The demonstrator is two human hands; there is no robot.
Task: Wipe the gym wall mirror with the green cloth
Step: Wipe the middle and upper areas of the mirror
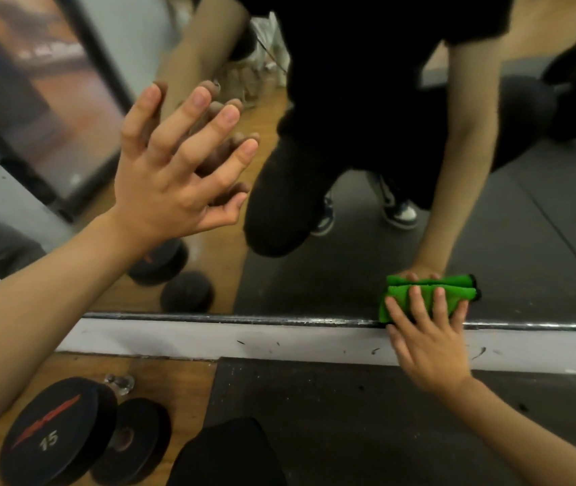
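The left forearm (34, 310) stretches up to plant the left hand (171, 177), fingers (209, 135) spread straight and holding nothing, on the mirror (525, 240), likely as a brace, while the right hand (427, 342) presses the folded green cloth (400, 292) with flat fingers against the glass's bottom edge.

L hand (174, 177): fingers splayed, arm raised | R hand (427, 340): fingers straight, pressing flat, low
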